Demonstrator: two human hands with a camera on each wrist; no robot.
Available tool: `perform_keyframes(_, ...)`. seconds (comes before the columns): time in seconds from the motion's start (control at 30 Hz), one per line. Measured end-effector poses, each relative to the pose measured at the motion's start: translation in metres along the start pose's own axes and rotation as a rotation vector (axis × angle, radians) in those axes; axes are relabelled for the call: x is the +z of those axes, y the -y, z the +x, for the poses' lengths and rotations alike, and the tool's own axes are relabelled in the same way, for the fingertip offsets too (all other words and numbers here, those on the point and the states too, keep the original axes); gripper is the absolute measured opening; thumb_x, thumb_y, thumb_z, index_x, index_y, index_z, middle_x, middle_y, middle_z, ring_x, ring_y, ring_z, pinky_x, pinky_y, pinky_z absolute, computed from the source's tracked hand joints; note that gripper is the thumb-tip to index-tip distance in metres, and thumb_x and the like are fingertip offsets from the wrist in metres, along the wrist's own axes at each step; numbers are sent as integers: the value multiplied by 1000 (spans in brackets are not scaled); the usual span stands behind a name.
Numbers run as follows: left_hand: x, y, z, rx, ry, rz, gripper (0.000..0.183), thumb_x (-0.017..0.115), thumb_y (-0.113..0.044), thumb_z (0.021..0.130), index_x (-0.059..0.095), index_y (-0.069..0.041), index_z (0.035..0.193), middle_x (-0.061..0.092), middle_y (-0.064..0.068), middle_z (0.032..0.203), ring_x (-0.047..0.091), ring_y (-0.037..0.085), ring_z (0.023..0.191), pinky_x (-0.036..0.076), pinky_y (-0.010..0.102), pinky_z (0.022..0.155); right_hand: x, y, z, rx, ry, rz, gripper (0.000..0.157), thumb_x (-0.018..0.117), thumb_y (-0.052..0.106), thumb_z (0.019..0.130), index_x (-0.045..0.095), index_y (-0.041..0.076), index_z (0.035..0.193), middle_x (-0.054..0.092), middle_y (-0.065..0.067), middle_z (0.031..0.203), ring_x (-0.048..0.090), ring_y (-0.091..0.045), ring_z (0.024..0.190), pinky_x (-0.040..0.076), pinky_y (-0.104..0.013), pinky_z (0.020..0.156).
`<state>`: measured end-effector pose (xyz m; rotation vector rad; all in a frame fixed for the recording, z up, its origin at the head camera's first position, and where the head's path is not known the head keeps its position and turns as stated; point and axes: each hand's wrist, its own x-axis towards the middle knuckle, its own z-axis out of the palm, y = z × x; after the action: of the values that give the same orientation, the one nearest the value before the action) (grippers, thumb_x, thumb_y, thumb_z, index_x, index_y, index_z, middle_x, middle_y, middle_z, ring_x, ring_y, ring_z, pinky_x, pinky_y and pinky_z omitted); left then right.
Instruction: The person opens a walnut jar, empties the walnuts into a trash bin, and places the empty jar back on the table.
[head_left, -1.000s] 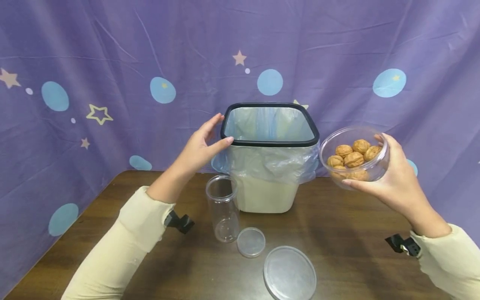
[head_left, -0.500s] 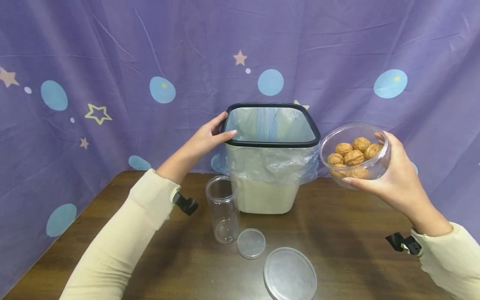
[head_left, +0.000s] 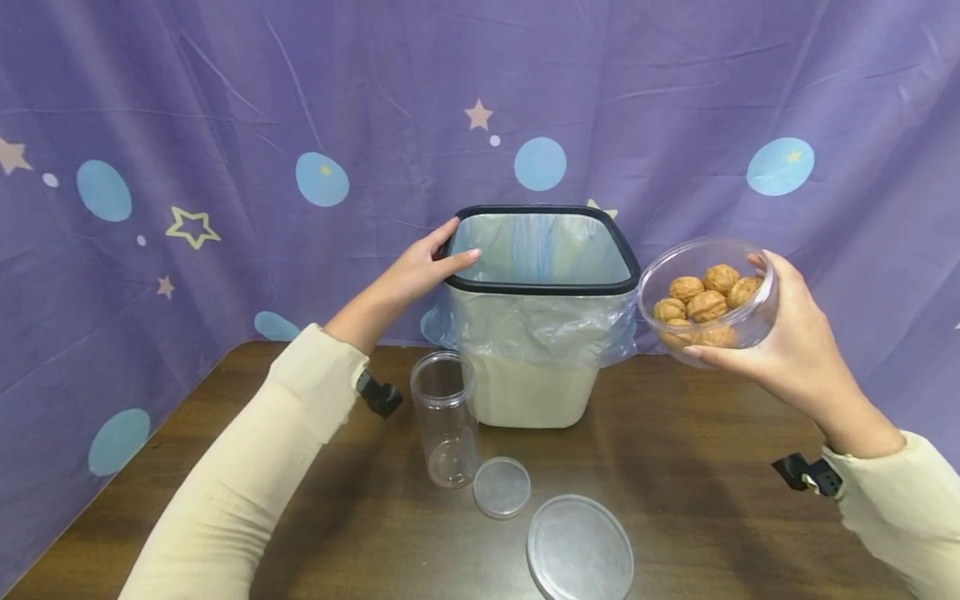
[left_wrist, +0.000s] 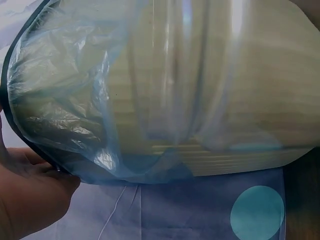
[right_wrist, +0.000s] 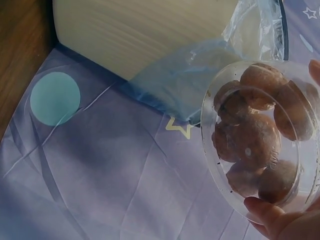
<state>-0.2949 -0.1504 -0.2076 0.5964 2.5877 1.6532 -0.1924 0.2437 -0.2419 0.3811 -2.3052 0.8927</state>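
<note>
My left hand (head_left: 423, 265) grips the black rim of a cream trash can (head_left: 532, 392), thumb over the inner edge and fingers outside. The left wrist view shows the hand (left_wrist: 37, 197) at that rim, beside the bluish plastic bag (left_wrist: 65, 95) lining the can. To the right of the can, my right hand (head_left: 798, 350) holds a round clear plastic container (head_left: 759, 323) up off the table, tilted toward the can. Several walnuts (head_left: 707, 306) lie inside it, also seen through the container bottom (right_wrist: 206, 117) in the right wrist view.
A tall clear jar (head_left: 450, 433) without a lid stands front left of the can. One small round lid (head_left: 502, 487) and one larger lid (head_left: 580, 546) lie on the brown table (head_left: 675, 500). Behind hangs a purple curtain (head_left: 375, 83).
My left hand has moved right and slightly up from beside the rim to grip it. The right hand has raised the walnut container slightly.
</note>
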Motion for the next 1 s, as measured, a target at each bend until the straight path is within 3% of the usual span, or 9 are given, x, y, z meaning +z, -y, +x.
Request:
perform_keyframes(0.37, -2, -2, 2, -13, 28, 66, 85, 64, -31, 87, 14, -10, 151, 7, 4, 159, 4, 14, 144, 9, 34, 117, -7, 0, 7, -7, -21, -24, 118, 92, 8, 45, 30, 10, 145, 43, -20, 136, 40, -35, 117, 27, -21, 101)
perform_keyframes(0.7, 2, 1, 4, -29, 45, 95, 86, 63, -35, 86, 12, -14, 152, 4, -3, 159, 1, 11, 144, 8, 37, 117, -17, -1, 13, 25, -35, -53, 119, 92, 10, 48, 26, 11, 147, 40, -21, 140, 38, -39, 124, 25, -32, 108)
perform_keyframes(1.0, 2, 3, 5, 10, 38, 66, 83, 62, -30, 87, 15, -10, 152, 5, 0, 159, 1, 13, 144, 8, 38, 117, -24, 0, 23, 28, -52, -48, 115, 91, 11, 53, 25, 21, 147, 38, -14, 144, 36, -35, 130, 24, -32, 108)
